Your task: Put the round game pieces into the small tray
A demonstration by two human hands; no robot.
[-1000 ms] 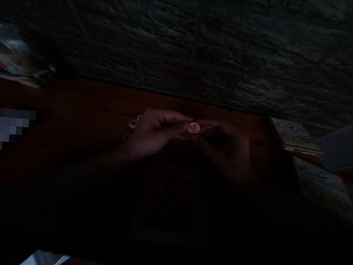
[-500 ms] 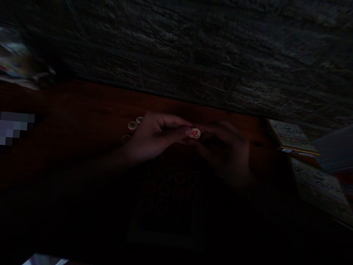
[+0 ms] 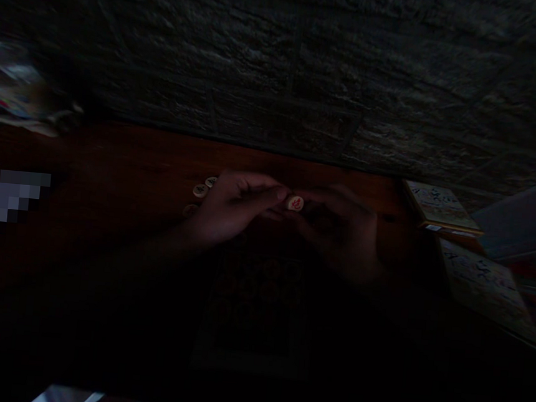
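Observation:
A round pale piece with a red character (image 3: pixel 296 203) is held up between my two hands. My left hand (image 3: pixel 239 206) touches its left edge with thumb and fingers. From the other side, the fingers of my right hand (image 3: pixel 341 226) close on the piece. Beside my left wrist lie a few similar discs with dark characters (image 3: pixel 200 190), partly covered by that hand. Nearer to me, rows of round pieces rest in a shallow tray (image 3: pixel 298 360), very dim in shadow.
A stone wall (image 3: pixel 289 71) rises behind the wooden table (image 3: pixel 126 157). Two flat, patterned boxes (image 3: pixel 441 205) (image 3: pixel 490 286) lie at the right. A clear plastic bag (image 3: pixel 19 88) sits at the far left, above a blurred pale patch.
The piece's face has turned slightly, and my left thumb has drawn back a little to the left, uncovering more of it. My hands are otherwise in nearly the same place.

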